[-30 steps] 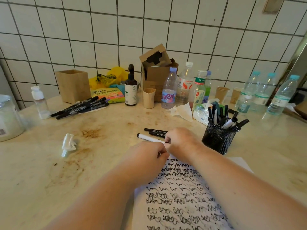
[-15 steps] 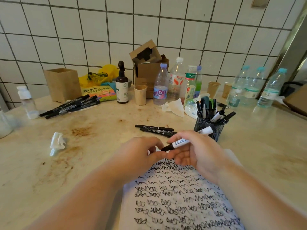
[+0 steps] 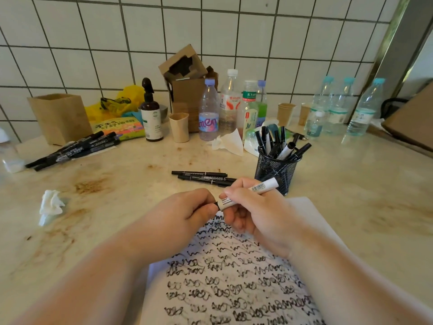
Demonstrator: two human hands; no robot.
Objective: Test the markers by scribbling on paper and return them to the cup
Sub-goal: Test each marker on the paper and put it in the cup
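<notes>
My right hand (image 3: pixel 255 214) grips a white-barrelled marker (image 3: pixel 262 187) that slants up to the right above the paper's far edge. My left hand (image 3: pixel 185 214) pinches the marker's black cap end, which its fingers mostly hide. The paper (image 3: pixel 234 289) lies under both forearms and is covered in black scribbles. Just behind my right hand stands a black mesh cup (image 3: pixel 275 171) holding several markers. Two black markers (image 3: pixel 201 177) lie on the counter beyond my hands.
A pile of black markers (image 3: pixel 72 150) lies at the far left by a brown paper box (image 3: pixel 59 118). Bottles (image 3: pixel 208 113), paper cups (image 3: pixel 179 127) and a cardboard box (image 3: pixel 185 76) line the tiled wall. A crumpled tissue (image 3: pixel 50 204) lies at left.
My right hand lifted the white marker off the counter and turned it to slant up-right. My left hand came to pinch its cap end.
</notes>
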